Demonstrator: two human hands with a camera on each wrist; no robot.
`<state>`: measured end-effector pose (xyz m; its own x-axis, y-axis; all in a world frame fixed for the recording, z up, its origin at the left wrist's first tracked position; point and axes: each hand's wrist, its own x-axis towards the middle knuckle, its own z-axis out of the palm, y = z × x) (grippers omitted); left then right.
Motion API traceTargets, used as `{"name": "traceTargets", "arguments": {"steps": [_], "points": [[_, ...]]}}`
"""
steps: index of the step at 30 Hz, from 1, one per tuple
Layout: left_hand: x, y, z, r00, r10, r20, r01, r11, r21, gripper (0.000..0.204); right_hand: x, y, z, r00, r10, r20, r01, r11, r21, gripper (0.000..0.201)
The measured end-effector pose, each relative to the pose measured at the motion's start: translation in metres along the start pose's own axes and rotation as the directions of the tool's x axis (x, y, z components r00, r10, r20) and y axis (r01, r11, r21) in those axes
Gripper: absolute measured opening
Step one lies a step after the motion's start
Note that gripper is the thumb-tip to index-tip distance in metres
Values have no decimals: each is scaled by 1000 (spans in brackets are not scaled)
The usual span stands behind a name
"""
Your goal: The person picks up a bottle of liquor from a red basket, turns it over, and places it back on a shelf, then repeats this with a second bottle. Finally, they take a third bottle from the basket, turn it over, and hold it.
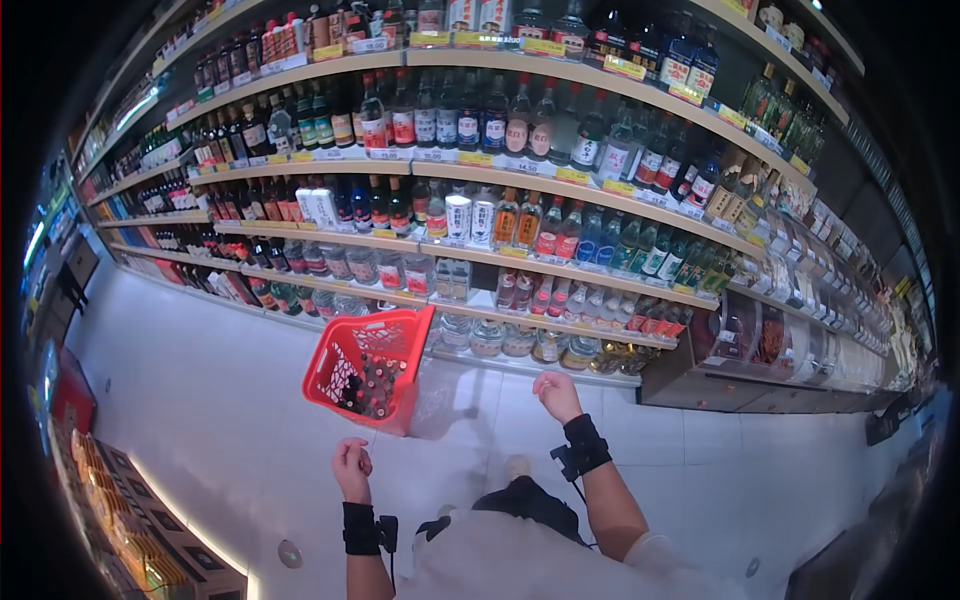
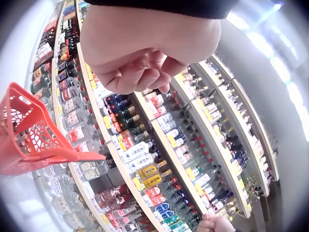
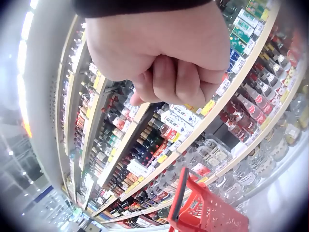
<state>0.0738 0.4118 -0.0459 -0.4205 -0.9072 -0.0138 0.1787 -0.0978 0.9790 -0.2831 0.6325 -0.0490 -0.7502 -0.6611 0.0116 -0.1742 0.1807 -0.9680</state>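
My left hand (image 1: 352, 468) hangs in the air below and in front of a red shopping basket (image 1: 408, 388). Its fingers curl loosely with nothing in them, as the left wrist view also shows. To the right of the basket hovers my right hand (image 1: 558, 397), apart from it and from the shelves. In the right wrist view its fingers (image 3: 164, 82) bend toward the palm and hold nothing. The basket stands on the floor by the lowest shelf. Several small dark-capped bottles (image 1: 376, 384) lie together inside it.
Long curved shelves (image 1: 560, 180) full of bottles, with price tags along their edges, run across the front. Clear bins (image 1: 770, 335) stand at the right end. Packaged goods on a stand (image 1: 120, 510) are at the lower left. Pale tiles cover the floor (image 1: 220, 370).
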Motion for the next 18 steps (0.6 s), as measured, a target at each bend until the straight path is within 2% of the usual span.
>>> {"name": "traceTargets", "arguments": {"steps": [3,6,9,14,18], "points": [[-4,6,-22,996,48,-73,-49,999,-15,22,17,-25,21,995,-8,97,6,1000,23,23],[-13,10,-47,986,52,-157,-58,998,-36,23,32,-30,43,989,-58,136,65,997,-42,22],[-23,4,-69,979,61,-195,-68,997,-28,24,34,-29,74,983,-63,171,62,998,14,21],[-37,3,-91,962,28,-272,-41,998,-41,25,26,-27,106,961,-77,267,99,993,-67,20],[-35,-3,-101,947,-7,-321,-12,998,-57,26,32,-33,114,951,-36,307,69,993,-96,20]]}}
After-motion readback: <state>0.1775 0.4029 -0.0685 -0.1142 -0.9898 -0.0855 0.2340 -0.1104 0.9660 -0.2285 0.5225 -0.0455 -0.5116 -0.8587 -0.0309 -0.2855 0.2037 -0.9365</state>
